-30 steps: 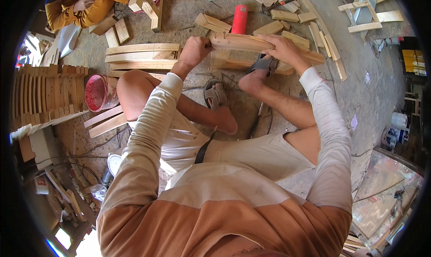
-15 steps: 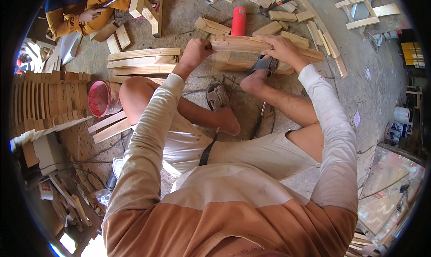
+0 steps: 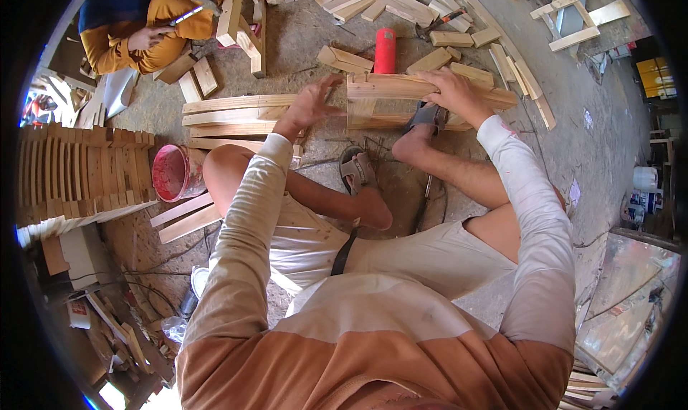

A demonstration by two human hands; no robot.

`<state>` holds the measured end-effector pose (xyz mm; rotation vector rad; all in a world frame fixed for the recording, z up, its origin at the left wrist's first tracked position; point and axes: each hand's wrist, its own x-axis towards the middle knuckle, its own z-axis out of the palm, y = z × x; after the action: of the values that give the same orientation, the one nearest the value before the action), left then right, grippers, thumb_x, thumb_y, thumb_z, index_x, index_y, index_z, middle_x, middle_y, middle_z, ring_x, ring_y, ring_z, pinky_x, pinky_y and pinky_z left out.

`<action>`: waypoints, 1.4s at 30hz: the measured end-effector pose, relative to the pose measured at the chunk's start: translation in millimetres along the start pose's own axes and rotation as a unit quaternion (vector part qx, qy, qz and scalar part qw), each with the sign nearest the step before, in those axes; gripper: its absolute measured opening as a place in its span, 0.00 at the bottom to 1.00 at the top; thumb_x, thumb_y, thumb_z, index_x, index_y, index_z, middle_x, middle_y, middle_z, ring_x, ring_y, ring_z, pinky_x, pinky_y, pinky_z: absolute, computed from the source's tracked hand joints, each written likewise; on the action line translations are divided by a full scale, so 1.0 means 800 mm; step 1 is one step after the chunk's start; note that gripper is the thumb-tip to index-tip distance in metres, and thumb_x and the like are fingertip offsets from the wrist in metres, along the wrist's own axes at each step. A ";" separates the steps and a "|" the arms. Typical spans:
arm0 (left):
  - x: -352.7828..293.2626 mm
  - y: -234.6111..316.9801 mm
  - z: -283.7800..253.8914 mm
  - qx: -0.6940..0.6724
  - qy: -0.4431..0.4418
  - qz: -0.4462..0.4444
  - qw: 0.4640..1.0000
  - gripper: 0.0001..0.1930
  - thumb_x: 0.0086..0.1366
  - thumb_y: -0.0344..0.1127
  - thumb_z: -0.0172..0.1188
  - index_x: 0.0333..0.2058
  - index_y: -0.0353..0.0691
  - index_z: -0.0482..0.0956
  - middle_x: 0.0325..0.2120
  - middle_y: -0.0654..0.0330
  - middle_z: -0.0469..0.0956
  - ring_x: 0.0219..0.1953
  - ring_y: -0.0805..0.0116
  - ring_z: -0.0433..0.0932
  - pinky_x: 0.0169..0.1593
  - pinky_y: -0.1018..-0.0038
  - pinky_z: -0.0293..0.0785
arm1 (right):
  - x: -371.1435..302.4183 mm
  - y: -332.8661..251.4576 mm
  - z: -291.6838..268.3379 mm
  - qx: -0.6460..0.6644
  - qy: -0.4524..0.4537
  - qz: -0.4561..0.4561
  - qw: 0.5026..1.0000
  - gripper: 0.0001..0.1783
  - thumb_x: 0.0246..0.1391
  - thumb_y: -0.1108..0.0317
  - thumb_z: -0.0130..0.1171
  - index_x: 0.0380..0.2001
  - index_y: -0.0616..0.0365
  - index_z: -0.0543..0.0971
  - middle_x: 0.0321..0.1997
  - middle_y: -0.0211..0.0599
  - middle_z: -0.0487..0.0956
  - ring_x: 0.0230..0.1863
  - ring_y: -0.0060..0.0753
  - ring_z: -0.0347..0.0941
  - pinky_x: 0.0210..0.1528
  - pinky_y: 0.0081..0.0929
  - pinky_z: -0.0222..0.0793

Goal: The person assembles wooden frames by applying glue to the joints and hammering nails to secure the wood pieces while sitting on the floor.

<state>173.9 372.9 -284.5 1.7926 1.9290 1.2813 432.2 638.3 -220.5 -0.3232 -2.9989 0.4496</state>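
Observation:
In front of my feet lies a curved wooden plank [image 3: 383, 88], set along the far side of another wooden piece [image 3: 376, 120]. My right hand [image 3: 453, 93] grips the plank near its right part, thumb on the near side. Off the plank's left end, my left hand [image 3: 309, 109] is open, fingers and thumb spread with nothing between them. Beside that hand lies a group of long curved wooden strips [image 3: 240, 115]. My sandalled right foot [image 3: 423, 123] rests against the wood below my right hand.
Beyond the plank stands a red cylinder [image 3: 385, 50], with a hammer [image 3: 441, 23] among scattered wood blocks [image 3: 401, 12]. A red bucket [image 3: 175, 172] and stacked wood [image 3: 86, 166] stand at left. At upper left, a co-worker's hand [image 3: 149, 37] holds a hammer [image 3: 188, 16].
My left hand has let go of the plank's left end and drawn back to the left, its fingers opening. My right hand stays on the plank. The whole view has shifted slightly.

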 end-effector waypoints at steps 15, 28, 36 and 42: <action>0.019 0.030 0.023 0.130 -0.021 -0.181 0.975 0.21 0.56 0.42 0.70 0.42 0.34 0.79 0.33 0.41 0.81 0.37 0.42 0.81 0.42 0.57 0.78 | -0.011 0.001 0.000 0.011 0.016 0.013 1.000 0.36 0.45 0.69 0.70 0.61 0.48 0.74 0.54 0.44 0.79 0.56 0.50 0.73 0.57 0.42 0.69; 0.014 0.038 0.034 0.101 -0.010 -0.111 0.989 0.09 0.59 0.38 0.67 0.32 0.38 0.86 0.26 0.47 0.81 0.29 0.47 0.82 0.36 0.61 0.79 | -0.010 0.014 0.015 0.000 0.014 0.021 1.000 0.36 0.47 0.67 0.70 0.63 0.44 0.74 0.55 0.43 0.80 0.55 0.51 0.75 0.58 0.45 0.69; 0.023 0.032 0.020 0.103 -0.059 -0.087 0.989 0.10 0.59 0.39 0.67 0.33 0.38 0.86 0.27 0.48 0.82 0.30 0.48 0.82 0.36 0.62 0.79 | -0.004 0.019 0.019 0.006 0.013 0.018 1.000 0.38 0.47 0.67 0.68 0.64 0.42 0.73 0.57 0.42 0.79 0.55 0.49 0.75 0.57 0.41 0.71; 0.022 0.040 0.019 0.046 -0.069 -0.147 0.986 0.10 0.60 0.36 0.67 0.37 0.37 0.86 0.24 0.48 0.82 0.26 0.58 0.82 0.36 0.67 0.77 | -0.009 0.016 0.018 -0.005 -0.002 0.040 0.999 0.37 0.48 0.66 0.69 0.64 0.41 0.72 0.58 0.40 0.79 0.56 0.48 0.75 0.58 0.40 0.71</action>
<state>202.6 391.2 -264.2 1.5166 2.1056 0.9603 439.8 644.5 -238.3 -0.4450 -3.0016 0.4424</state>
